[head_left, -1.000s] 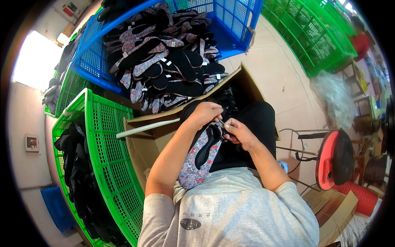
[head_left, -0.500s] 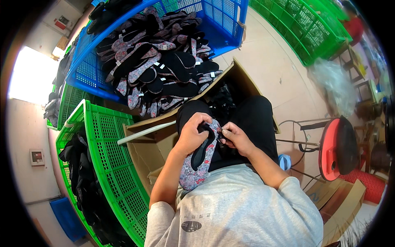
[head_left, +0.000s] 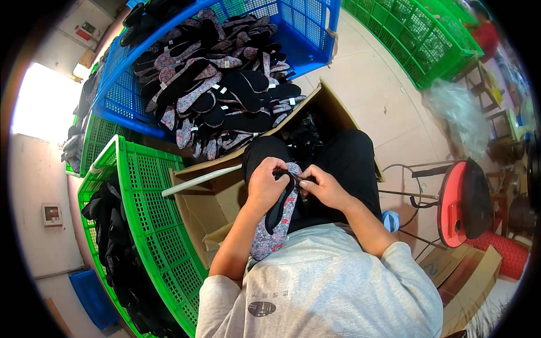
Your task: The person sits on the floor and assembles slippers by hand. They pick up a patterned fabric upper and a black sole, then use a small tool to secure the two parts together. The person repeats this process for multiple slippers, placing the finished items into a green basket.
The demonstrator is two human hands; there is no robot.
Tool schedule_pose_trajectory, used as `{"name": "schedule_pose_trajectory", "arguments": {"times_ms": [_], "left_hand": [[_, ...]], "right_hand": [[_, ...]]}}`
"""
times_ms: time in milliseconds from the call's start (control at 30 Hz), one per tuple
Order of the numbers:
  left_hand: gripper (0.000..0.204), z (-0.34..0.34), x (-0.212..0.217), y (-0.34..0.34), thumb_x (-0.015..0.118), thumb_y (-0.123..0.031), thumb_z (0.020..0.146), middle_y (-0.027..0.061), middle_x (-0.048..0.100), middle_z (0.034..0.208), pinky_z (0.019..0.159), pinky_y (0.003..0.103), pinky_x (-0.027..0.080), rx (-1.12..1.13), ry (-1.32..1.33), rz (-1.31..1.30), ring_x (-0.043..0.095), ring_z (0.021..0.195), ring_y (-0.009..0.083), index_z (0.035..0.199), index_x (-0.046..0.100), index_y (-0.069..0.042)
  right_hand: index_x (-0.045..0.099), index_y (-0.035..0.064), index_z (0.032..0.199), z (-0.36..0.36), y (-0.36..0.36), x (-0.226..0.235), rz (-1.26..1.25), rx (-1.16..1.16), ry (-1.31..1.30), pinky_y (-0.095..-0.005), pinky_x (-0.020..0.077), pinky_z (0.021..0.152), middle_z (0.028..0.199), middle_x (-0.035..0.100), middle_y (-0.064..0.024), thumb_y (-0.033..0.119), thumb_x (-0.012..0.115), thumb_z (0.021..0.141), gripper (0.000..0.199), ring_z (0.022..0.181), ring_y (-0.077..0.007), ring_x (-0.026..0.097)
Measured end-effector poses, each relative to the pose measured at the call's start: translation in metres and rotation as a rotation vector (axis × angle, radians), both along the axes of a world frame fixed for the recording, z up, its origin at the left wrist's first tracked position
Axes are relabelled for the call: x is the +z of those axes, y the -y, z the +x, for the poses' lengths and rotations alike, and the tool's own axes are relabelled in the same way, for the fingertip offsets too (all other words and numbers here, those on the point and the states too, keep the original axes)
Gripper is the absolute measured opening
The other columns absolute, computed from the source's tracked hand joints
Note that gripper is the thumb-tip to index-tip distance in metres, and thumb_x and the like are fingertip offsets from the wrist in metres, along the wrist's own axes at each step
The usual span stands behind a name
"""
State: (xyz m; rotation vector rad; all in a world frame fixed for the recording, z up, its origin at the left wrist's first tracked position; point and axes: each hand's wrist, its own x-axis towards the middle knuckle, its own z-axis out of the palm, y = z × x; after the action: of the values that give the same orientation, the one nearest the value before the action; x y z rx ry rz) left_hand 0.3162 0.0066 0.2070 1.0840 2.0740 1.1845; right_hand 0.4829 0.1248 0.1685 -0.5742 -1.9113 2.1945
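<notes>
A grey floral slipper with a dark lining lies over my lap, its opening facing up. My left hand is closed round its left side near the far end, with the thumb at the edge of the opening. At the far right edge of that opening, my right hand pinches the slipper with thumb and forefinger. The fingertips hide whatever small detail sits between them. Just ahead, many similar slippers, floral outside and black inside, lie heaped in and over a blue crate.
An open cardboard box stands at my knees, a pale tube across its edge. Left is a green crate of black items. A red-and-black round stool lies tipped at right; green crates and a plastic bag lie beyond.
My right hand has shifted slightly left and its thumb now presses against the slipper's edge. The slipper has turned a little. My left hand keeps its hold.
</notes>
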Motion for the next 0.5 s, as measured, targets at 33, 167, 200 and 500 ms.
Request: {"name": "schedule_pose_trajectory", "arguments": {"times_ms": [33, 167, 200, 500], "left_hand": [[0.02, 0.0004, -0.0002, 0.0001, 0.067, 0.001, 0.076, 0.0085, 0.064, 0.094, 0.083, 0.03, 0.053, 0.001, -0.006, -0.005, 0.066, 0.088, 0.0193, 0.096, 0.063, 0.0], [0.02, 0.0014, -0.0007, -0.0005, 0.067, 0.001, 0.076, 0.009, 0.064, 0.094, 0.084, 0.031, 0.053, 0.006, -0.014, -0.011, 0.067, 0.089, 0.02, 0.096, 0.063, 0.0], [0.02, 0.0012, -0.0009, -0.0005, 0.067, 0.001, 0.076, 0.0091, 0.064, 0.094, 0.084, 0.031, 0.053, 0.004, -0.011, -0.01, 0.067, 0.089, 0.02, 0.096, 0.063, 0.0], [0.02, 0.0022, 0.0, -0.0002, 0.067, 0.001, 0.076, 0.0096, 0.064, 0.094, 0.085, 0.031, 0.053, -0.008, -0.025, 0.002, 0.066, 0.089, 0.0211, 0.095, 0.062, 0.0]], "right_hand": [[0.051, 0.0048, 0.1, -0.0002, -0.001, 0.0015, 0.031, 0.006, 0.015, -0.0276, 0.0491, 0.071, 0.083, 0.062, -0.0035, 0.019, 0.061, 0.099, 0.017, 0.077, -0.0105, 0.06], [0.051, 0.006, 0.101, -0.0007, -0.0022, 0.0004, 0.134, 0.0, 0.071, -0.0303, 0.0492, 0.069, 0.081, 0.065, -0.005, 0.024, 0.063, 0.098, 0.021, 0.074, -0.0136, 0.062], [0.051, 0.0064, 0.101, -0.0008, -0.0021, -0.0002, 0.15, 0.0, 0.077, -0.0306, 0.0492, 0.069, 0.081, 0.065, -0.0053, 0.024, 0.063, 0.098, 0.021, 0.074, -0.0144, 0.062], [0.054, 0.0058, 0.102, -0.0012, 0.0001, -0.0025, 0.182, -0.052, 0.068, -0.0295, 0.0493, 0.068, 0.08, 0.065, -0.0048, 0.022, 0.064, 0.097, 0.019, 0.074, -0.0134, 0.062]]}}
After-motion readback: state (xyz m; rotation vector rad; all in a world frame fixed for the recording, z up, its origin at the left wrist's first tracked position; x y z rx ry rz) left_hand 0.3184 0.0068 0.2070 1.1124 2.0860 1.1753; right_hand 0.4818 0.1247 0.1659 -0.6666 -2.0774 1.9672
